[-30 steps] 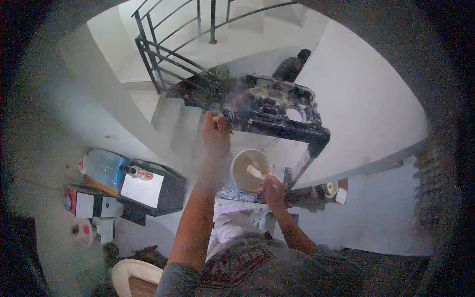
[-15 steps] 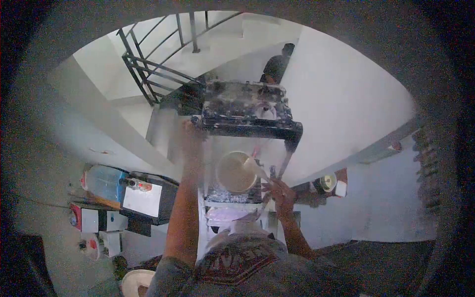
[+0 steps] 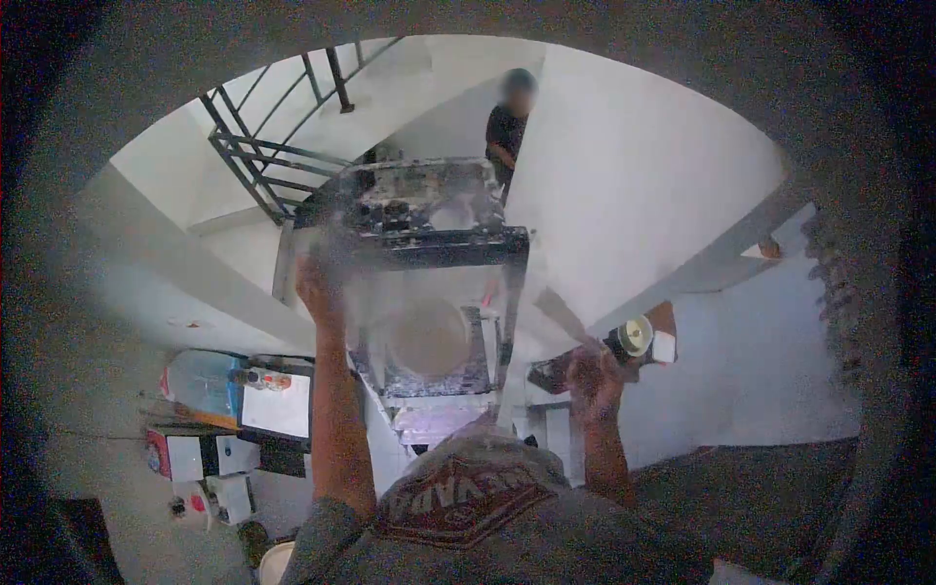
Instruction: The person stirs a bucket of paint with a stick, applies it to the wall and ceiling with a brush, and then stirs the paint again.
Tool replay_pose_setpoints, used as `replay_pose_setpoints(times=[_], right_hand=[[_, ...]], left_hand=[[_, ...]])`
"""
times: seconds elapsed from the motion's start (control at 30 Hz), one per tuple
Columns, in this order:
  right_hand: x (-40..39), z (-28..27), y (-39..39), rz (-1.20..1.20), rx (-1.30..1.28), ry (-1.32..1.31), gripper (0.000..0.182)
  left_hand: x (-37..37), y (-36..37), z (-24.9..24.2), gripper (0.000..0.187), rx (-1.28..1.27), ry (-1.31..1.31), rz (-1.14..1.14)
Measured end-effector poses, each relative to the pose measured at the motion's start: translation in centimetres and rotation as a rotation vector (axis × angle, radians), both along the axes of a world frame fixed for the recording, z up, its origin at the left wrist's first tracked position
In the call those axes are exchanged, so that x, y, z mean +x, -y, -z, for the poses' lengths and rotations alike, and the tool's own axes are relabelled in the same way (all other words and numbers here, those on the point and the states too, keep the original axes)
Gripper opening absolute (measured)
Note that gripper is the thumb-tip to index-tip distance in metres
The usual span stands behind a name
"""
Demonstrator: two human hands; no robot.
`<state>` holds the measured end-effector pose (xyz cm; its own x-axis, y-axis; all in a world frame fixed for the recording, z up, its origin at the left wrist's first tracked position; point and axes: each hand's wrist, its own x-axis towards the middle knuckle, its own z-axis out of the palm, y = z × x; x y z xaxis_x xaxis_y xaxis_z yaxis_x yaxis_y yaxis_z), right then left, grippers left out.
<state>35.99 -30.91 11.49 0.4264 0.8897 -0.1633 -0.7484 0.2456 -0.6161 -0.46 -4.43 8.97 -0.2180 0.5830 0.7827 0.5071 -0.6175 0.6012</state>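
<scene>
A dark-framed stand or cart [image 3: 448,246] rises in front of me, its top splattered with white. My left hand [image 3: 320,278] is at the left end of its upper bar; blur hides what its fingers hold. A round container of beige matter [image 3: 429,336] sits on the lower shelf, between my arms. To the right of the frame, my right hand [image 3: 595,380] is closed on a flat pale tool [image 3: 561,314], which points up and left toward the wall.
A person [image 3: 507,127] stands behind the stand by the white wall [image 3: 643,185]. Stair railings [image 3: 283,166] are at upper left. Boxes [image 3: 185,453] and a black case [image 3: 278,409] lie at left. A round yellowish container [image 3: 636,336] is right of my right hand.
My right hand and the tool have moved right, away from the round container. The view has shifted, so the stand and my left hand appear further left. The person behind shows more fully.
</scene>
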Motion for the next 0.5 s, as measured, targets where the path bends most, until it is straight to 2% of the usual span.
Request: replay_pose_setpoints(times=[0.03,0.07,0.13,0.17,0.23,0.27,0.3,0.33,0.4,0.43,0.5], right_hand=[[0.6,0.3,-0.1,0.0,-0.003,0.0,0.032],[1.5,1.1,-0.3,0.024,-0.005,-0.09,0.031],[3.5,4.4,-0.8,0.036,-0.01,-0.183,0.031],[4.9,7.4,-1.0,0.05,-0.01,-0.244,0.03],[5.5,8.9,-1.8,0.05,-0.003,-0.308,0.03],[4.8,8.4,-2.2,0.125,-0.08,-0.247,0.028],[4.4,8.2,-2.5,0.202,-0.158,-0.186,0.027],[4.7,9.4,-2.3,0.199,-0.158,-0.19,0.027],[5.7,13.8,-1.3,0.138,-0.334,-0.096,0.028],[6.0,15.7,-1.0,0.138,-0.335,-0.097,0.028],[6.5,17.9,-0.3,0.002,-0.171,-0.005,0.03]], left_hand=[[-1.1,-1.0,2.2,0.032,-0.186,0.337,0.225],[-2.6,-2.3,5.2,0.032,-0.189,0.337,0.221],[-5.1,-4.2,9.8,0.044,-0.253,0.162,0.076],[-4.2,-3.6,8.4,0.044,-0.251,0.16,0.065],[-1.2,-2.0,3.7,0.038,-0.211,0.572,0.217],[-1.1,-1.7,3.2,0.038,-0.206,0.569,0.21],[-1.1,-1.4,3.0,0.039,-0.192,0.458,0.17],[-1.1,-1.2,3.0,0.04,-0.18,0.348,0.132],[-1.2,-1.5,3.3,0.04,-0.178,0.336,0.129],[-1.5,-1.9,3.6,0.041,-0.176,0.328,0.129],[-2.3,-2.3,4.9,0.042,-0.176,0.314,0.122]])
